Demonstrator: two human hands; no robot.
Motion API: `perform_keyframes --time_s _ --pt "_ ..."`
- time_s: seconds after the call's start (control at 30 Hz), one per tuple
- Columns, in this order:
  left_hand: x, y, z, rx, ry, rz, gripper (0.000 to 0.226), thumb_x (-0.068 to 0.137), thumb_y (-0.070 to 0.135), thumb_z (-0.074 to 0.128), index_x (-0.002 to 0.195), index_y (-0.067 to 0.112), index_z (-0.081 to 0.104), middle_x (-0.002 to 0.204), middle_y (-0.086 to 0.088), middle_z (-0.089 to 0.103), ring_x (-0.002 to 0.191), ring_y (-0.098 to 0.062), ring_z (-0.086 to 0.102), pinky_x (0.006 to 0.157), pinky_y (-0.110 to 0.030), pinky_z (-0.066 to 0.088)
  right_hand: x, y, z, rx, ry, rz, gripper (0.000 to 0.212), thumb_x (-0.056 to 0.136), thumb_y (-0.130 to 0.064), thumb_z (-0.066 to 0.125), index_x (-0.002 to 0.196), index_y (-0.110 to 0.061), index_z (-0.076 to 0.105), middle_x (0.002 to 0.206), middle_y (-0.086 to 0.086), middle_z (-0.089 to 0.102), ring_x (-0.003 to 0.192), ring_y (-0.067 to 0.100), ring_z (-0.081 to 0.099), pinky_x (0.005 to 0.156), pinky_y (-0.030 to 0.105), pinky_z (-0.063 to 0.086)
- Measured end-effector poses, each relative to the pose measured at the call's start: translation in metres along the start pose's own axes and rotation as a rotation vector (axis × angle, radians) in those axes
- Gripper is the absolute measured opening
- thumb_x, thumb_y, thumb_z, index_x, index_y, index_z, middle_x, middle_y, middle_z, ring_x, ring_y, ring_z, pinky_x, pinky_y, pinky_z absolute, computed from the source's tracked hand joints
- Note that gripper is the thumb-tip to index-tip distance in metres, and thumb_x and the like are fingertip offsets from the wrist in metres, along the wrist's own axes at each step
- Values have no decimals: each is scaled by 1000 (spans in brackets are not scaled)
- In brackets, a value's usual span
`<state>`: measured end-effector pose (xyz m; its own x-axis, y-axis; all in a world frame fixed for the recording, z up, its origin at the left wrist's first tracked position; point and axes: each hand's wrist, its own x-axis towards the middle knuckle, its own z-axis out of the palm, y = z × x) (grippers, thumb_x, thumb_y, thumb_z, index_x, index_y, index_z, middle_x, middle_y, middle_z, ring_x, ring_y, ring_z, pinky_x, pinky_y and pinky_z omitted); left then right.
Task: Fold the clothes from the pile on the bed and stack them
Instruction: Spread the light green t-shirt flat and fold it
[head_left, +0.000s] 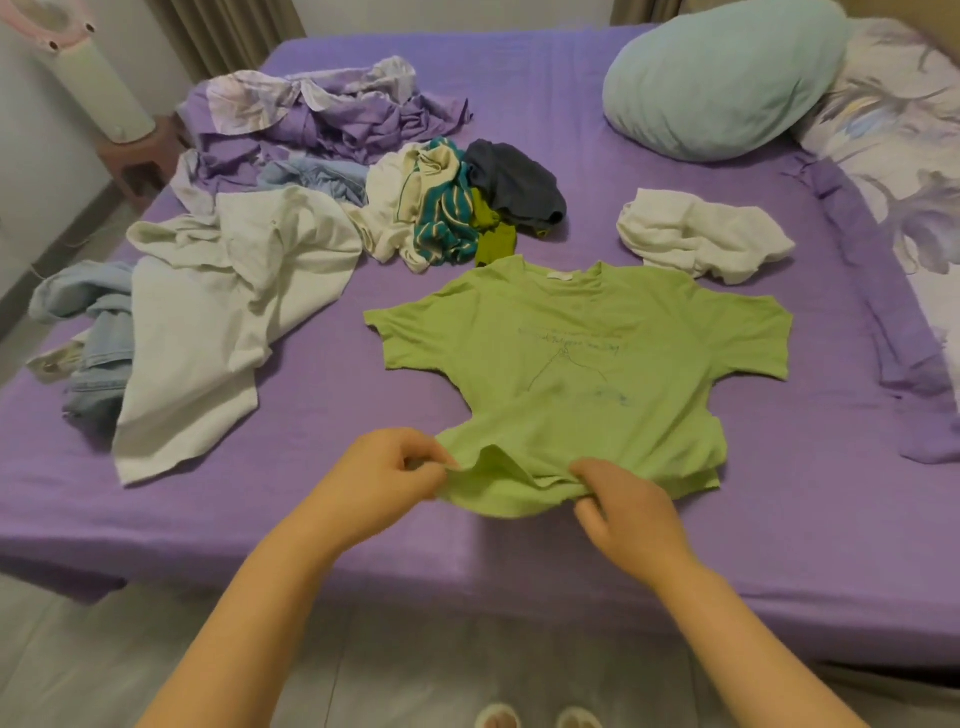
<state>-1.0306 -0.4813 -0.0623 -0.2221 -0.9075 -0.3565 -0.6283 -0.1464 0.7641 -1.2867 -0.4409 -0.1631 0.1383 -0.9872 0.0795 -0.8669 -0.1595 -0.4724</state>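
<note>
A light green T-shirt (576, 364) lies front side up on the purple bed (571, 104), collar pointing away from me, sleeves spread out. My left hand (387, 475) pinches the hem at its near left corner. My right hand (626, 512) grips the bunched hem near the middle. The pile of unfolded clothes (452, 202) sits behind the shirt: cream, teal-striped, olive and dark blue pieces. A large cream garment (218, 312) and blue jeans (96, 343) lie to the left.
A crumpled white garment (701, 234) lies right of the pile. A purple sheet heap (322, 114) sits at the back left, a pale blue pillow (727, 73) at the back right, a floral quilt (898, 145) along the right edge. A white fan (88, 67) stands off the bed.
</note>
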Motion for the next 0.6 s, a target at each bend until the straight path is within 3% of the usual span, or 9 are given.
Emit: perform_keyframes --time_s 0.07,0.13,0.27,0.37,0.47,0.53,0.6 --pt "6 -23 19 225 -157 -65 29 80 39 58 66 13 61 64 5 58 58 -13 50 59 -25 41 -4 4 12 -99 -244 -74 23 90 -23 47 108 -19 60 100 1 62 96 23 58 74 36 48" --pt "14 -49 48 441 -270 -134 41 89 40 54 59 12 49 62 -4 46 59 -15 38 53 -27 30 -10 8 33 -145 -412 -57 26 94 -25 40 113 -21 57 108 1 60 104 23 54 81 37 44" --pt "29 -102 100 694 -438 -244 35 93 31 47 88 1 63 85 -18 58 74 -21 48 60 -28 32 -37 30 81 -48 -574 19 36 94 -16 42 128 -18 55 131 4 57 120 25 51 97 34 40" --pt "34 -124 119 905 -471 -234 37 94 39 44 115 15 63 120 -9 62 108 -26 57 86 -32 43 -54 61 83 173 -389 164 37 92 -9 49 127 -15 59 130 4 58 120 20 52 100 24 34" --pt "45 -116 136 1114 -251 -86 38 94 45 40 121 27 60 124 4 57 120 -23 47 98 -35 35 -51 99 65 223 -131 413 32 88 0 54 117 -9 65 118 11 64 111 27 57 93 31 40" --pt "59 -97 159 877 -179 94 36 95 44 42 120 28 62 124 5 58 118 -19 49 98 -29 37 -41 126 49 222 -7 559 31 86 3 55 114 -5 65 114 15 65 106 31 58 86 31 40" --pt "75 -73 190 583 -224 243 34 95 37 48 124 25 61 129 3 57 121 -17 49 102 -22 31 -32 153 38 196 70 662 35 84 6 55 118 0 61 116 20 63 107 36 56 87 33 38"
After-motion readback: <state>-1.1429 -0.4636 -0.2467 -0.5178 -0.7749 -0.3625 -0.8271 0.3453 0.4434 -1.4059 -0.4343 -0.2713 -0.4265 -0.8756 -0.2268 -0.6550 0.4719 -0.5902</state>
